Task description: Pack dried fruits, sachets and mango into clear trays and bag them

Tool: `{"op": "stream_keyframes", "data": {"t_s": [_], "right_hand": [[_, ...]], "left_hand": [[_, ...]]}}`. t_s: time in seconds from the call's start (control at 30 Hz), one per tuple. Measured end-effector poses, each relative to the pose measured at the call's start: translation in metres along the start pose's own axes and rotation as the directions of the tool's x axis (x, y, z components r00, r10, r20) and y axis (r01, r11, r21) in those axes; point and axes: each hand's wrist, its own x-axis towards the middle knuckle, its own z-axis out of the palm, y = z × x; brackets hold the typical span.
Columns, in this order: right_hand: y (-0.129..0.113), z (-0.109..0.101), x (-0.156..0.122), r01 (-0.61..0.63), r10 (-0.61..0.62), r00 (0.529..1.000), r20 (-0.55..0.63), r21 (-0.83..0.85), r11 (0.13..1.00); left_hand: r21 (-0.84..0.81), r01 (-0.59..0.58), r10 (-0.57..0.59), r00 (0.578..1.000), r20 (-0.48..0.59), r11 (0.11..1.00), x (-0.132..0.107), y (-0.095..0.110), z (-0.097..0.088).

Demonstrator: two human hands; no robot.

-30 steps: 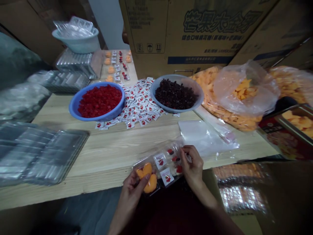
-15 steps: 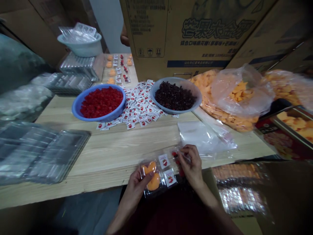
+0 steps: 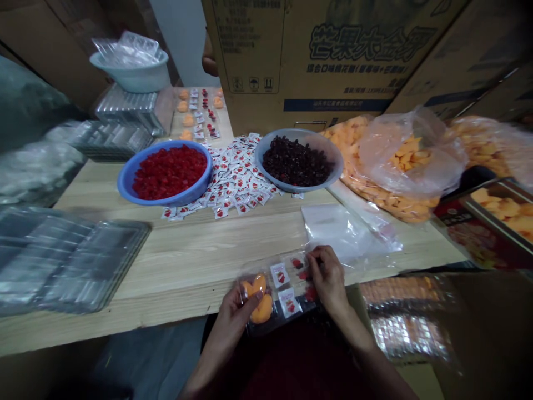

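Observation:
A clear plastic tray point(image 3: 275, 319) is held tilted over the table's front edge. Orange candy pieces point(image 3: 261, 310) fill its left compartment, two white printed sachets point(image 3: 288, 301) lie in the middle, and red and dark pieces point(image 3: 297, 263) sit at the right. My left hand point(image 3: 235, 311) grips the left end, thumb over the orange pieces. At the tray's right end, my right hand point(image 3: 328, 276) is closed with fingertips pinched at the far corner; whether a film or lid edge is between them is hard to make out.
Behind are a blue bowl of red pieces point(image 3: 125, 186), a pile of sachets point(image 3: 237, 172), and a bowl of dark pieces point(image 3: 266, 175). Stacked clear trays point(image 3: 95, 266) lie left. Plastic bags point(image 3: 333, 230) and bagged orange pieces point(image 3: 391, 194) are right. Another person's hand point(image 3: 209, 58) shows beside a carton point(image 3: 258, 116).
My right hand's fingers have drawn together at the tray's right corner, uncovering more of the red pieces. My left hand keeps its grip, and the view has shifted slightly.

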Motion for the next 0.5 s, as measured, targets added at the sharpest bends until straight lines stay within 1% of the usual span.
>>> {"op": "stream_keyframes", "data": {"t_s": [0.1,0.2,0.27,0.33,0.43,0.5], "right_hand": [[-0.003,-0.005,-0.001,0.003,-0.003,1.000,0.016,-0.009,1.000],[-0.005,-0.013,-0.004,-0.014,0.016,0.998,0.066,-0.035,0.999],[-0.005,-0.018,-0.007,-0.042,0.048,0.996,0.080,-0.073,0.996],[-0.004,-0.020,-0.008,-0.070,0.079,0.992,0.098,-0.096,0.993],[-0.003,-0.020,-0.009,-0.111,0.121,0.986,0.114,-0.085,0.990],[-0.003,-0.019,-0.010,-0.153,0.157,0.983,0.091,-0.051,0.987]], "left_hand": [[0.019,-0.019,0.019,1.000,-0.008,1.000,0.000,-0.003,-0.003],[-0.003,-0.010,0.010,1.000,-0.010,1.000,0.002,-0.008,-0.004],[-0.023,0.012,-0.012,1.000,0.006,1.000,0.003,-0.009,-0.005],[-0.033,0.003,-0.002,1.000,0.015,0.999,0.004,-0.010,-0.005],[-0.011,-0.029,0.030,0.999,0.016,1.000,0.004,-0.008,-0.005],[0.018,-0.038,0.038,0.999,0.008,0.999,0.002,-0.005,-0.005]]}}
